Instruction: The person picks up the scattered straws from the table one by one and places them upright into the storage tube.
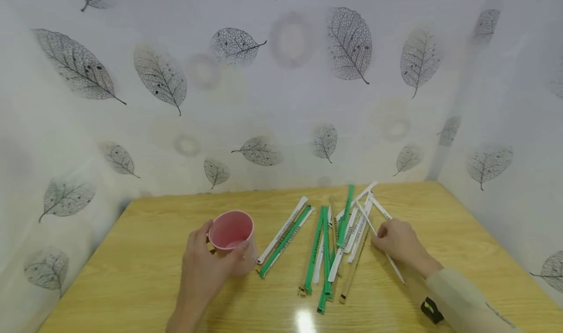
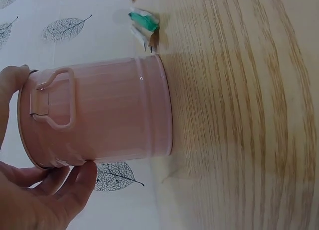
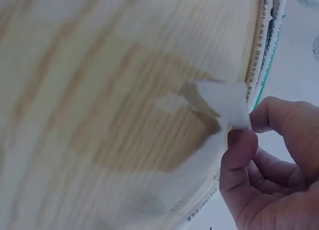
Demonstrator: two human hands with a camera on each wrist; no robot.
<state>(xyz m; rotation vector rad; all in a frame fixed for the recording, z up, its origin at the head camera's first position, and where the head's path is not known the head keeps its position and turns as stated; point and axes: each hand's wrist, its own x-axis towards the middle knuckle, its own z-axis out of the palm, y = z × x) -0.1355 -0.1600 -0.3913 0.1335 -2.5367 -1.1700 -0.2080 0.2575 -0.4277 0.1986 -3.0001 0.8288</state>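
My left hand grips a pink metal pail near its rim, thumb on one side and fingers on the other. The pail stands upright on the table, with a small wire handle folded against its side in the left wrist view. My right hand pinches a thin white paper-wrapped straw between thumb and fingertips. This straw slants beside a loose pile of wrapped straws in white, green and brown. In the right wrist view, the flat white end sticks out past the fingertips.
Between pail and pile lie a white wrapped straw and a green one. A small black object sits by the right forearm. Behind the wooden table hangs a pale leaf-print curtain, which also closes both sides.
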